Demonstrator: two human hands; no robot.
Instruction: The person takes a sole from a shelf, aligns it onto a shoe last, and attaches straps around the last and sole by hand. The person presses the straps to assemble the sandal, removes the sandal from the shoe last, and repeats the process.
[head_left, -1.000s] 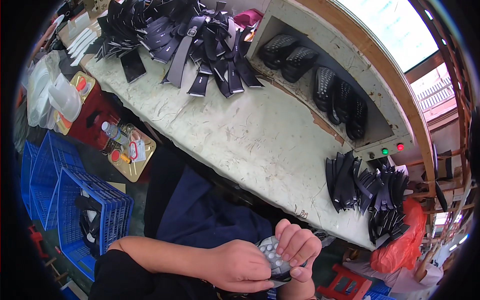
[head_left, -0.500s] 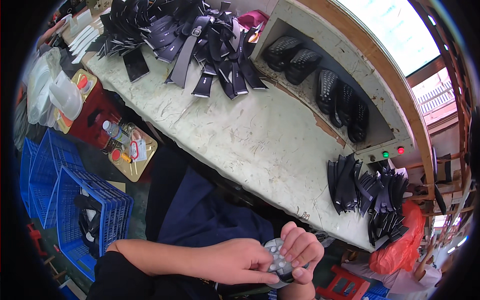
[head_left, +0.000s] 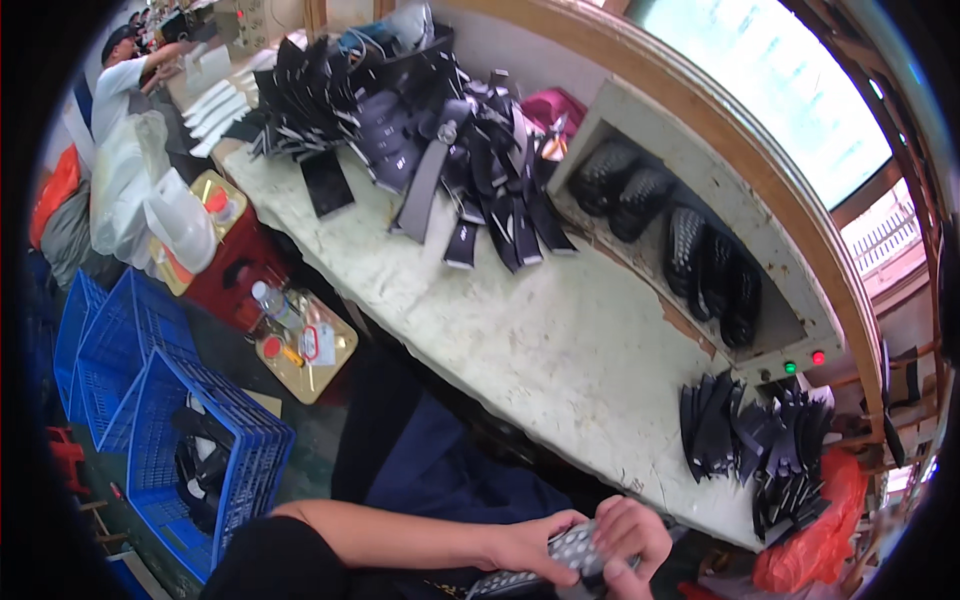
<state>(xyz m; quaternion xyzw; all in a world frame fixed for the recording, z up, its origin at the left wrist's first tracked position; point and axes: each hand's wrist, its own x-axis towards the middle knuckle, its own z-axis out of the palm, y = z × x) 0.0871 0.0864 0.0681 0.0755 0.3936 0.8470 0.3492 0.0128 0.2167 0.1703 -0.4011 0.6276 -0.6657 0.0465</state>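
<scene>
Low in the view, both my hands are on a grey shoe sole (head_left: 574, 545) with rows of pale round dots and a dark edge. My left hand (head_left: 533, 545) grips its left side, thumb across the dotted face. My right hand (head_left: 634, 540) wraps its fingers over the right end, knuckles up. The sole's lower part shows beneath the left hand, and the fingers hide much of the rest. Beyond the hands is the pale worktable (head_left: 520, 350), with a bundle of black straps (head_left: 715, 425) at its right end.
A large heap of black straps (head_left: 395, 130) and a dark phone (head_left: 327, 183) lie at the far side. Black studded shoes (head_left: 685, 250) stand inside a wall niche. Blue crates (head_left: 210, 450) and a tray (head_left: 325, 375) are at left; a red bag (head_left: 820, 520) hangs at right.
The view has shifted, so the table sits lower and further right. The sole has turned in my hands, showing more of its dotted length, and a person appears at the far left.
</scene>
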